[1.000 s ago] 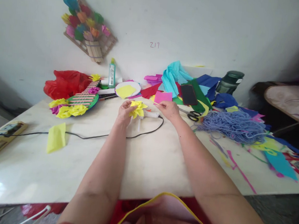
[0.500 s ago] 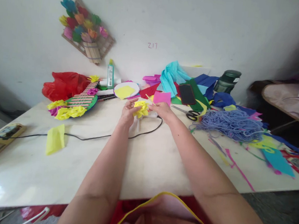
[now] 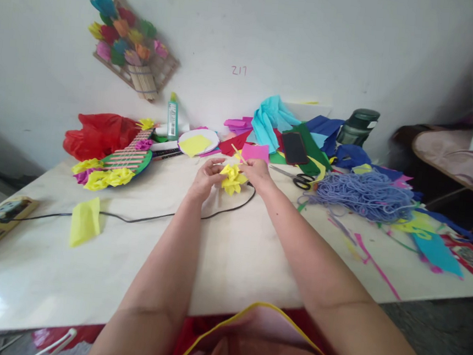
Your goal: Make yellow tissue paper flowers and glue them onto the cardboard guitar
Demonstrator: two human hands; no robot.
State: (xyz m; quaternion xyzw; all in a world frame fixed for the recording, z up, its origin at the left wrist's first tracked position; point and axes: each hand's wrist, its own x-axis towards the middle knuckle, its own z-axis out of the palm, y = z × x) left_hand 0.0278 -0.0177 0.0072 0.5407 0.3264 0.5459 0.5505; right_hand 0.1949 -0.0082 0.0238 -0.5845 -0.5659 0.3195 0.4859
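Flower of thin, bright yellow, crinkled paper (image 3: 233, 179), with many pointed petals, was held just above the middle of the long pale surface (image 3: 250, 256), between two bare hands. The left hand (image 3: 208, 178) pinched its left side between thumb and fingertips; the right hand (image 3: 257, 174), drawn narrow, gripped a slim, straight, pale yellow stick (image 3: 239, 154) slanting up beyond the petals, and whether its fingers also gripped the flower could not be told. The flower looked almost weightless, soft and easily creased, more apt to crush or tear than to slip, so the best hold was probably a light pinch at the gathered base, away from the loose petal tips. The stick seemed stiffer, light too, and likely safest pinched near one end. Farther out, an upright, slim teal bottle with a yellow-green cap (image 3: 172, 118) bore a pale label with print too small to read, and a squat dark-green bottle (image 3: 357, 127) carried a small white label, also illegible. At the far right lay a flat red printed card (image 3: 470, 254) with a square code-like pattern. On the off-white wall (image 3: 206, 53), reddish handwritten digits (image 3: 239, 70) seemed to read 217; no brand name could be made out.
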